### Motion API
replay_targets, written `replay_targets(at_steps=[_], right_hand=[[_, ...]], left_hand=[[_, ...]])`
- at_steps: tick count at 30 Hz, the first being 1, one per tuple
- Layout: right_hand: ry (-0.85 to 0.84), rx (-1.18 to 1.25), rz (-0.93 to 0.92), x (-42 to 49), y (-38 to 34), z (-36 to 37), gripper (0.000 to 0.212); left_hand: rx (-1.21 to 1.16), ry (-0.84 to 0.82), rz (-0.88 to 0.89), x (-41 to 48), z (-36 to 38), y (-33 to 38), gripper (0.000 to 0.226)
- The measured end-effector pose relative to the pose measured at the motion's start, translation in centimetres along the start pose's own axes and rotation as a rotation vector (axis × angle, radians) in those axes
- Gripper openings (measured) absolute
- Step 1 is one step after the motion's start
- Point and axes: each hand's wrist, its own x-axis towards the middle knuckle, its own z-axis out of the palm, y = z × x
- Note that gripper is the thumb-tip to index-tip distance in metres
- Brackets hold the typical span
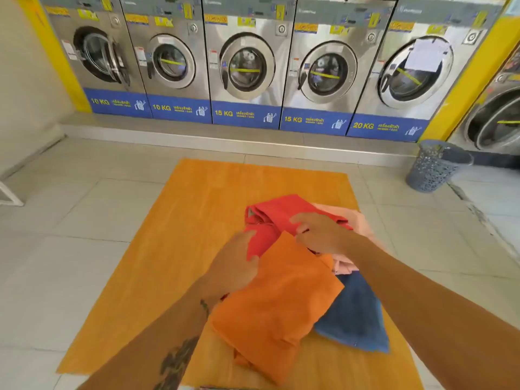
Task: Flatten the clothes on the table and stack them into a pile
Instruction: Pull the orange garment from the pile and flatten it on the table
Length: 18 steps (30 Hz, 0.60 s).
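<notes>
A heap of clothes lies on the right half of the orange wooden table point(197, 220). An orange garment point(281, 299) lies on top at the front. Behind it is a red garment point(278, 212), a pale pink one point(354, 220) at the right, and a blue one point(354, 313) at the front right. My left hand point(233, 266) grips the left edge of the orange garment where it meets the red one. My right hand point(318, 232) pinches the orange garment's upper corner, over the red garment.
A row of steel front-loading washing machines point(244, 63) lines the back wall on a raised step. A grey perforated laundry basket point(433, 167) stands on the tiled floor at the right. The table's left half shows bare wood.
</notes>
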Motion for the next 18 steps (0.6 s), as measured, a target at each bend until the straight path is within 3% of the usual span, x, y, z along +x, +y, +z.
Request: replay_targets(at_steps=[5, 10, 14, 18], right_hand=[[0.027, -0.093, 0.103, 1.2, 0.5, 3.9, 0.07], [0.116, -0.063, 0.169, 2.0, 0.7, 5.4, 0.077], [0.125, -0.02, 0.229, 1.8, 0.3, 6.0, 0.084], [0.145, -0.086, 0.234, 1.7, -0.4, 6.1, 0.08]], left_hand=[[0.001, -0.255, 0.047, -1.3, 2.6, -3.1, 0.069], [-0.052, -0.296, 0.05, -0.1, 2.5, -4.4, 0.071], [-0.155, -0.324, -0.066, 0.7, 1.7, -5.0, 0.073], [-0.274, -0.37, -0.123, 0.9, 1.0, -4.9, 0.061]])
